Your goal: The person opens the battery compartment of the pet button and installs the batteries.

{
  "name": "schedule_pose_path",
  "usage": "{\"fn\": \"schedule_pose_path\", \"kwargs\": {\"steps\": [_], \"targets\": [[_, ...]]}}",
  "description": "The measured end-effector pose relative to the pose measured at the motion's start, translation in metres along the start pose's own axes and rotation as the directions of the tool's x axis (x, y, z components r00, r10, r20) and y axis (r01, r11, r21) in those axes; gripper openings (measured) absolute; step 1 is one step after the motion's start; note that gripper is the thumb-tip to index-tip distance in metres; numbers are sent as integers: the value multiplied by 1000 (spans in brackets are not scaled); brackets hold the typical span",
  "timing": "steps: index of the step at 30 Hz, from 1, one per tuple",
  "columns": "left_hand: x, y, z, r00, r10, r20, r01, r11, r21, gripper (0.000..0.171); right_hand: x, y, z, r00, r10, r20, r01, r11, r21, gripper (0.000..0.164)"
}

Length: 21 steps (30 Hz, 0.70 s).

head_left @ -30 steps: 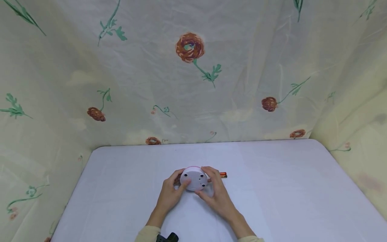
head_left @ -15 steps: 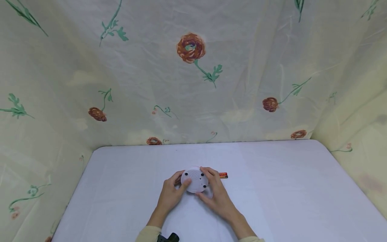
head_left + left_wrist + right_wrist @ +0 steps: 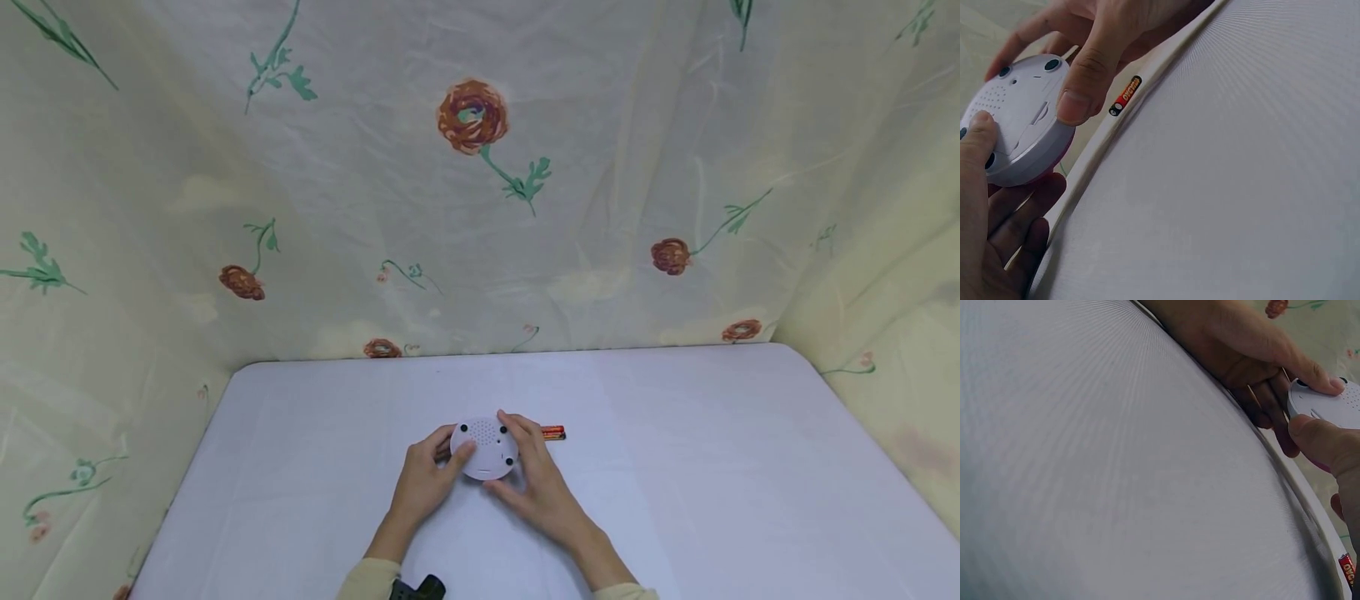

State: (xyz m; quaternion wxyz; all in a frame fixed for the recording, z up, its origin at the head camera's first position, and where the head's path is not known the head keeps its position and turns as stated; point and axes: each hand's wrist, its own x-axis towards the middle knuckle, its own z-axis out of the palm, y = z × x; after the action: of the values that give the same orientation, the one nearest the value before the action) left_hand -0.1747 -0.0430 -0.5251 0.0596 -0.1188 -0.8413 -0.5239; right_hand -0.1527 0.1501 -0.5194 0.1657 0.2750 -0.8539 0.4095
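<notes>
tipped the round white device (image 3: 487, 458) a bit over the last sec, so as to turn its underside more squarely to the head cam. lost the pink edge (image 3: 1059, 161) from head view, though can make it out in l. wrist cam; gained a clear look at the speaker holes (image 3: 483, 431) & three dark feet (image 3: 509, 461). otherwise shifted v. little: kept between both hands, approx. same spot, over the table (image 3: 675, 467).

holding w/ left hand (image 3: 430, 475): pressing thumb onto the underside, curling the other fingers loosely beneath, a little apart per l. wrist cam. pinching the rim w/ right hand (image 3: 543, 492), btwn index at far side & thumb at near side; can't tell re its other fingers, mostly hidden.

can see the battery door (image 3: 1019, 128) in l. wrist cam, near the right thumb; looks flush, so prob. not lifted yet. judging by that, gained better sight of & reach to the underside for the work in hand, no more than that so far. can also see red-and-black batteries (image 3: 553, 432) lying on the table, partly hidden behind right hand in head view, apparently unused as yet.
</notes>
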Motion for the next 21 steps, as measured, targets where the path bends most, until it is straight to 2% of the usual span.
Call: {"fn": "schedule_pose_path", "kwargs": {"steps": [6, 10, 13, 17, 19, 21], "targets": [[0, 1, 0, 1000, -3, 22, 3, 1000, 6, 50, 1, -2, -3, 1000, -1, -16, 1, 1000, 2, 94], [0, 1, -1, 998, -5, 67, 4, 1000, 22, 55, 1, -3, -5, 999, 44, -13, -44, 999, 15, 96], [-1, 0, -2, 992, 19, 128, -19, 1000, -5, 76, 0, -3, -6, 998, 63, 10, -63, 998, 20, 95], [-2, -1, -2, 971, 99, 218, -83, 993, -83, 112, -3, -3, -5, 996, 71, 54, -73, 997, 29, 96], [-2, 0, -2, 961, 127, 245, -105, 989, -99, 119, -3, -3, -6, 993, 94, 69, -97, 994, 46, 97], [-3, 0, -3, 959, 126, 255, -106, 990, -89, 120, -4, -3, -6, 990, 121, 74, -125, 991, 49, 98]]}}
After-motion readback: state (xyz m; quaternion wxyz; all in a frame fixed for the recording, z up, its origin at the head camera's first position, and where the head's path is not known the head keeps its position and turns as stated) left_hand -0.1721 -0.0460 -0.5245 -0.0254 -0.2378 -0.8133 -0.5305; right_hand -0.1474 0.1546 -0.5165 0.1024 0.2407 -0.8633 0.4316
